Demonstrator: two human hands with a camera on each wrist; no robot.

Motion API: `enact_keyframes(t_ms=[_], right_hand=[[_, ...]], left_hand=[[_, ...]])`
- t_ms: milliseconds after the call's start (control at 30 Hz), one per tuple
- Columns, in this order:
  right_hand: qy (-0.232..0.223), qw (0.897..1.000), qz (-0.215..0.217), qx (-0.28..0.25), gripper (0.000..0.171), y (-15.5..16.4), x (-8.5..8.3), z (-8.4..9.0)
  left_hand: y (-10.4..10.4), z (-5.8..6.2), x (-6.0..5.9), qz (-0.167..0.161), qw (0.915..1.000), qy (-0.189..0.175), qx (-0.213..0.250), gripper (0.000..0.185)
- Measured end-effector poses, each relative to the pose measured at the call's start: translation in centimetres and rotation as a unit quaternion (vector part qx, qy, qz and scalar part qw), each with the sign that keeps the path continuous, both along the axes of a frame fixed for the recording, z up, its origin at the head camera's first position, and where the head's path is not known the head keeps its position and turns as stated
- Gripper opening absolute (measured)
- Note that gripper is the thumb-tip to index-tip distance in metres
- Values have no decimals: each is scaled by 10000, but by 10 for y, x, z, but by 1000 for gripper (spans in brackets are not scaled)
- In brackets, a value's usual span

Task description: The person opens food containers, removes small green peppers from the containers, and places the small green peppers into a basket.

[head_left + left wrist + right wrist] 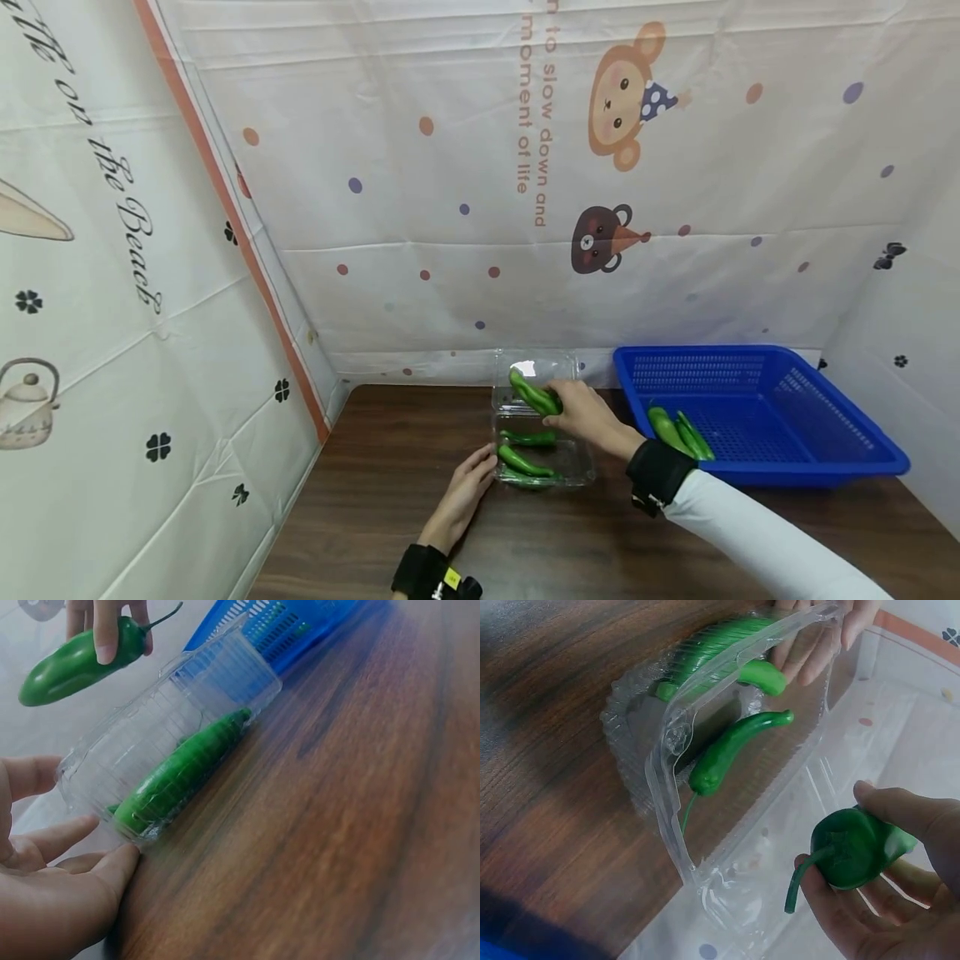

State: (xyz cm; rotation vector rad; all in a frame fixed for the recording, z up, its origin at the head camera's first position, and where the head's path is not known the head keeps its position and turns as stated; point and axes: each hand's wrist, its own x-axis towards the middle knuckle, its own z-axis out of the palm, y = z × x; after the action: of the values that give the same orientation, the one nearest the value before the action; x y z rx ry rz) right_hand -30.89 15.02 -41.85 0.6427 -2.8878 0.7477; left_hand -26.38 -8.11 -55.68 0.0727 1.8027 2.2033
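The right hand point(581, 412) grips a green pepper point(534, 393) and holds it up over the open clear plastic box point(581, 473), near the table's back edge. The left hand point(467, 492), fingers straight, touches the box's side, likely so it won't slide. More peppers point(678, 431) lie in the blue basket point(825, 458).

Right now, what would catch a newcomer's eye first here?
The right hand holds a green pepper over the open clear clamshell box mid-table, where more peppers already lie. The left hand touches the box's near-left edge, and a bright blue basket with peppers sits to the right.
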Motion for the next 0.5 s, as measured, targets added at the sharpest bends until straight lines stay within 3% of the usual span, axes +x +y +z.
enact_keyframes(t_ms=[500], right_hand=[[510,9986,132,-63,39,-9,4,15]], left_hand=[[-1,1,0,-79,10000,25,40,67]])
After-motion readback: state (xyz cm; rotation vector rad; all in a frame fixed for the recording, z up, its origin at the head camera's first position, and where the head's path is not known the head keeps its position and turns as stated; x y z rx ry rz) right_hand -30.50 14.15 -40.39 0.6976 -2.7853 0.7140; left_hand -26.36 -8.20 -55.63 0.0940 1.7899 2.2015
